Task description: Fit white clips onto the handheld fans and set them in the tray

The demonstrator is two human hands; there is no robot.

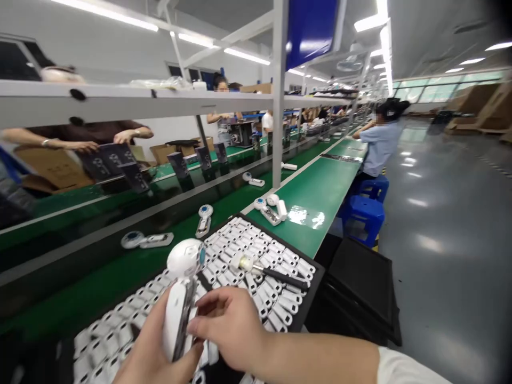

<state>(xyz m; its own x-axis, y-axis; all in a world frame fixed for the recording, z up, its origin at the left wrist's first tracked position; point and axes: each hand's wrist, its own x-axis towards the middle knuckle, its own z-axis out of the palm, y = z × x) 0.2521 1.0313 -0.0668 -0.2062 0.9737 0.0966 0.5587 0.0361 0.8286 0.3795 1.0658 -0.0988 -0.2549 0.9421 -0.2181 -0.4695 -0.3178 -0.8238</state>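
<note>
Long assembly line under strip lights; polished floor (448, 256) to the right, a seated co-worker in a pale blue shirt (380, 146) farther down on a blue stool (370, 213). A white shelf (120, 101) runs above the green tabletop (308, 205). On the tabletop, nearest the person, sits a black tray (280, 236) packed with small white moulded parts (266, 290), with a black-handled tool (280, 277) lying across them. Other white round-headed units (204, 221) lie loose on the green surface beyond. Directly over the tray's near end, a white handheld device (178, 304) is held up: long axis near upright, tilted slightly, round head with a blue-rimmed side (184, 258) pointing up and away from the person, a dark strip along its body. The left hand (154, 346) is the nearer, wrapped around the lower body from below. The right hand (228, 325) comes in from the right, fingers (200, 314) curled against the device's side at the dark strip; grip or light touch, cannot tell.
</note>
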